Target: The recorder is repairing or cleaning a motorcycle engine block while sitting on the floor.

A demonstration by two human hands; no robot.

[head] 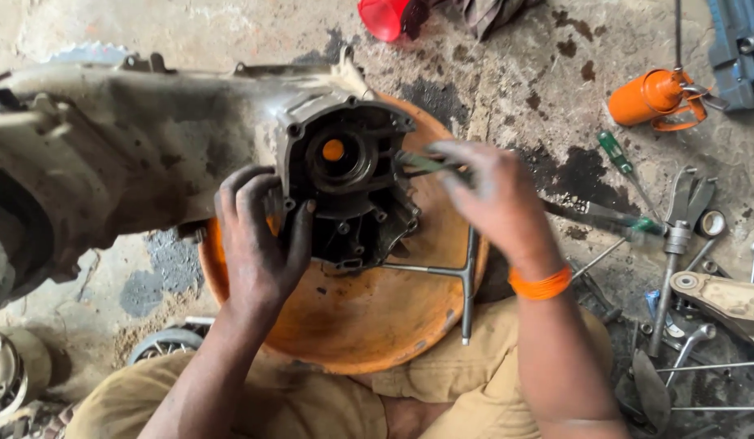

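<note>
Engine casing point(149, 146), grey and greasy, lying across orange basin point(369, 317) on stained concrete floor point(515, 81), open round housing facing up near basin's top edge. Left hand point(259, 236) clamped on casing's lower left edge beside the housing, fingers curled over the rim; right hand point(495, 199) closed around green-handled tool point(426, 162), tip pointed into the housing. T-handle wrench point(462, 276) resting in basin just right of casing; orange oil can point(649, 97), green screwdriver point(621, 158) and loose wrenches point(678, 244) scattered on floor to the right.
</note>
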